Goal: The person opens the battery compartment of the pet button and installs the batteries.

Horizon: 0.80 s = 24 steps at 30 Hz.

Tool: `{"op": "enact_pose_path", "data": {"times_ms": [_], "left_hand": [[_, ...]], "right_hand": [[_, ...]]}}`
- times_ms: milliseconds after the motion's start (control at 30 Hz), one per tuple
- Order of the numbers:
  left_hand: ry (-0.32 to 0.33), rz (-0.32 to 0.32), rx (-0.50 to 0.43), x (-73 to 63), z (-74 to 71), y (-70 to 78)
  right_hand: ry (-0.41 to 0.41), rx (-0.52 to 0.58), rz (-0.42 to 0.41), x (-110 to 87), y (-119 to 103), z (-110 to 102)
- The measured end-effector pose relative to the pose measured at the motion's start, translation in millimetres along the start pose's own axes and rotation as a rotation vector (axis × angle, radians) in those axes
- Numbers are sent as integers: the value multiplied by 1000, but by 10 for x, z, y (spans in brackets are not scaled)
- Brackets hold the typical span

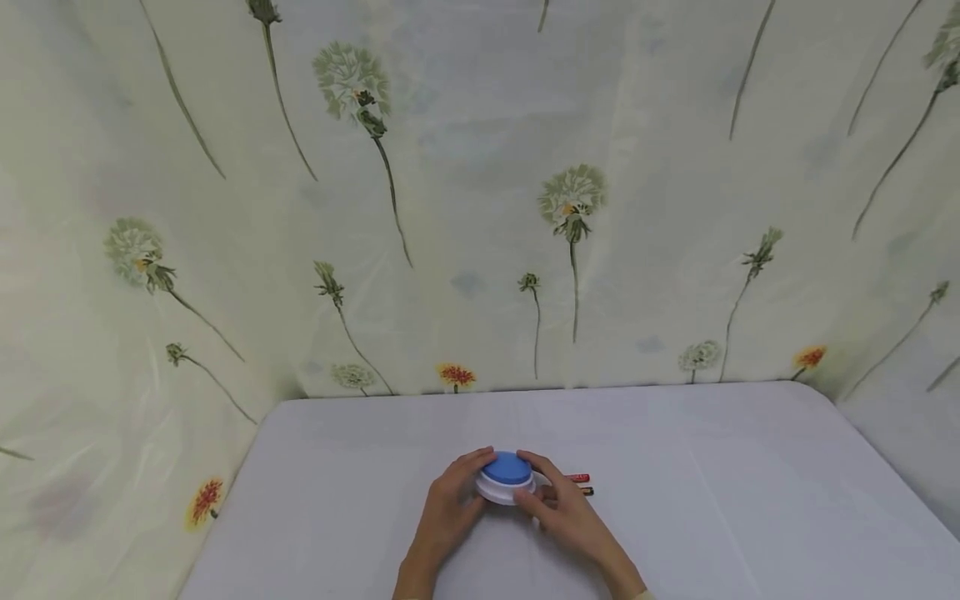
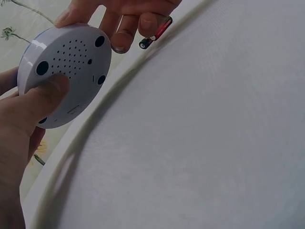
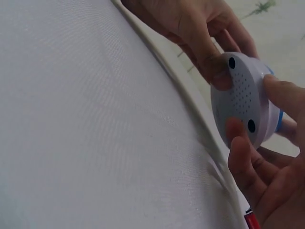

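The left hand (image 1: 447,507) and right hand (image 1: 561,508) pinch a round white and blue button (image 1: 507,468) between them, one on each side, maybe so it won't slip. The left thumb (image 2: 53,90) presses its bottom, likely to hold it up off the table (image 1: 712,500). Two batteries (image 1: 579,478) lie just past the right hand, perhaps to stay close by

the head camera looks forward and down, from farther off, across the table (image 1: 720,475); both wrist cameras, tilted and close, share the underside of the blue-topped round button (image 2: 80,86).
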<state>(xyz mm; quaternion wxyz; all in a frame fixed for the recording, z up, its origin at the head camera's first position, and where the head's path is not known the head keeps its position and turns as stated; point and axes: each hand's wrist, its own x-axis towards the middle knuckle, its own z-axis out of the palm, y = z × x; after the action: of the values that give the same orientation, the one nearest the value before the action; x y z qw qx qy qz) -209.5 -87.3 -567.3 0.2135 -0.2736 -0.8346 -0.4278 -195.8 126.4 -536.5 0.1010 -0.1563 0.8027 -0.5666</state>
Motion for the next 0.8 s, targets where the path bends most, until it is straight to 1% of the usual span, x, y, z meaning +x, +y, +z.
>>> {"op": "enact_pose_path", "data": {"times_ms": [100,167,233,333,467,567,633,700,800], "left_hand": [[24,0,-9,-29,-11,-5],[46,-5,-2,-39,-19,-10],[72,-19,5,-38,-26,-13],[97,-74,-3,-25,-36,-15],[103,-164,-85,-17,-45,-2],[105,-185,-124,-26,-40,1],[112,-183,-126,-34,-28,-2],[123,-193,-125,-43,-13,-4],[142,-237,-137,-44,6,25]], "right_hand": [[-19,-9,-19,-45,-140,-17],[-19,-25,-67,-65,-220,-32],[2,-45,-122,-63,-248,-43],[65,-71,-195,-28,-188,-58],[150,-121,-252,24,-42,-72],[198,-162,-319,42,0,-62],[218,-187,-376,44,-5,-38],[225,-211,-409,40,-19,-3],[204,-221,-411,25,-36,58]]}}
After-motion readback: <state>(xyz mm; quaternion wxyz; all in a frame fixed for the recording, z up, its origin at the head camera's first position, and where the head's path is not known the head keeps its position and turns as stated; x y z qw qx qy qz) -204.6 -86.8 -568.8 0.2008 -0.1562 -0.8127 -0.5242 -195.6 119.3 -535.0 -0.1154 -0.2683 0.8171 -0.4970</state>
